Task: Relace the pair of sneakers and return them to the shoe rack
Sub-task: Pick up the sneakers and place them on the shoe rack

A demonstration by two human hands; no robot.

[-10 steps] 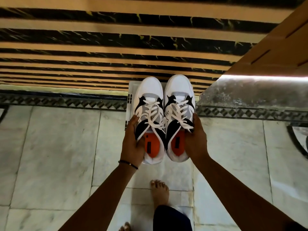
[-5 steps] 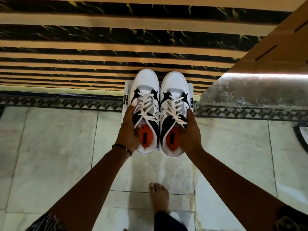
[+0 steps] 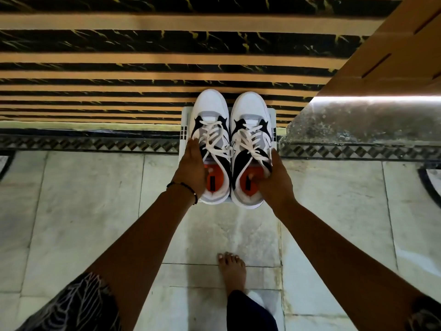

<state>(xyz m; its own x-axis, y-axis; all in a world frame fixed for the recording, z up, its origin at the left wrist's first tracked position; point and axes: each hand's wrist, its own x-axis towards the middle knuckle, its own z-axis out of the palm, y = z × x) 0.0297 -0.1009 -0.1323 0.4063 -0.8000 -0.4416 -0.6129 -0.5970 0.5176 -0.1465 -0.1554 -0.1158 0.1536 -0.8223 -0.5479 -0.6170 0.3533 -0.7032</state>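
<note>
Two white, black and grey sneakers with white laces and orange insoles sit side by side, toes pointing away from me. My left hand (image 3: 193, 167) grips the outer side of the left sneaker (image 3: 210, 115), thumb inside the opening. My right hand (image 3: 274, 180) grips the right sneaker (image 3: 249, 113) at its collar, fingers inside over the orange insole. Under the pair a white shoe rack (image 3: 185, 134) shows at its edges. I cannot tell whether the soles touch it.
A staircase (image 3: 119, 68) with black-and-tan striped steps rises beyond the rack. A grey stone ledge (image 3: 358, 123) and a wooden panel (image 3: 393, 56) stand at the right. My bare foot (image 3: 232, 271) stands on the pale marble floor.
Both hands have carried the sneakers forward over the white rack. My right fingers have slipped inside the right shoe's opening.
</note>
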